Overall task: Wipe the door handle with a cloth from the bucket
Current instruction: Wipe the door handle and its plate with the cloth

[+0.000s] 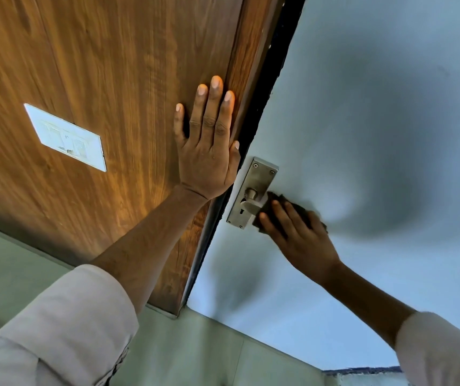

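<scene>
While the view was tilted steeply, a pale blue-grey door (362, 135) was seen filling the right side, with a wood-grain panel (97, 79) beside it across a dark gap. On the wood panel a white switch plate (65, 137) was mounted, well apart from the door. The left hand (206, 140) was laid flat and open against the wood panel near its edge, fingers spread and nothing held, its light sleeve (64, 324) rolled back on the forearm. The right hand (298, 235) was pressed over a dark cloth (279, 201), fingers extended rather than curled, so the cloth was pinned against the door handle (252, 206). Only the inner end of the handle's lever could be seen, the rest being covered. A steel backplate (253, 188) carried the handle close to the door's edge, just beside the left wrist.
</scene>
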